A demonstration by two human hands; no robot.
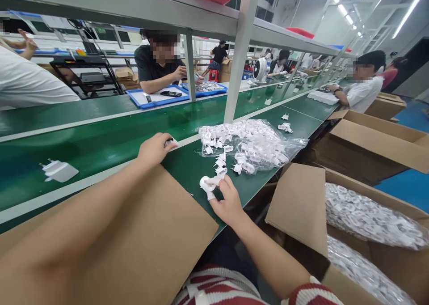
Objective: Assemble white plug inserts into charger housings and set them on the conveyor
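My right hand (229,203) is closed in a pinch on a white ring-shaped plastic part (203,183), above the green work surface; its fingertips look wrapped in white. Just beyond it, loose white plug parts (220,161) trail from a clear plastic bag (259,144) heaped with similar pieces. Farther left, my left hand (152,150) reaches to the edge of the conveyor belt (134,133). Its fingers are closed on a small white piece with a dark side (171,142), mostly hidden by the hand. A white plug charger (60,171) lies on the belt at left.
A cardboard sheet (161,233) lies under my left arm. Open cartons (298,202) with bagged white parts (372,213) stand at right. A metal post (239,59) rises beyond the bag. Across the belt, a person (161,68) sits by blue trays (157,100); another person (365,86) works farther right.
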